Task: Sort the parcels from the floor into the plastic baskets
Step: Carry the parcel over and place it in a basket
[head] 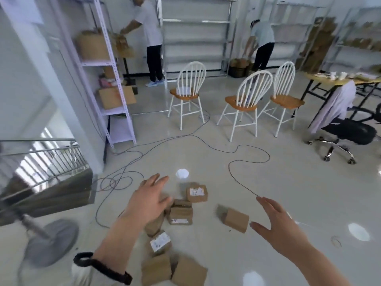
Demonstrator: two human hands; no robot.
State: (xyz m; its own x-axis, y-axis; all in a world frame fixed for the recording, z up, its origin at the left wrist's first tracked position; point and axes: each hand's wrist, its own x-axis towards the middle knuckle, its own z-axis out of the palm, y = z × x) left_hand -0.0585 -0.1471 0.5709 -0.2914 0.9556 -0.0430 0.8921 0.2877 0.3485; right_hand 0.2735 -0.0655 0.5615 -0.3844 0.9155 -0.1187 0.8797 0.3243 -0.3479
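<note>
Pale, glossy floor (206,157) throughout, ceiling lights mirrored in it. Far left, at the floor's edge, a metal stair railing (47,159); nearer, a grey round fan base (51,242), blurred. Against the left wall, a lilac shelving rack (107,65) with cardboard boxes (92,46) on its shelves. Dark cables (127,162) looping over the floor from the rack's foot toward the middle, one coil lying just left of the pile.

Left hand (148,201) stretched out above the brown parcels (181,215), fingers (158,182) spread and released, grasping nothing; a black hair tie (101,267) round the wrist. Parcels lying on the floor in a loose string from mid-floor toward its near edge, several touching or overlapping, some white-labelled, part of the pile hidden behind the hand. Just right of them and apart, a lone parcel (237,220). Right hand (278,226) beside it, fingers straight and released, empty.

Farther back, mid-floor, three white spindle-back chairs (245,102) with orange seats. Along the far wall, a person in a white top (148,29) and a second person (261,38), bent over. At the right edge, a counter (321,78) with a white garment (334,106) hanging off it and a black office chair (348,131) beneath.
</note>
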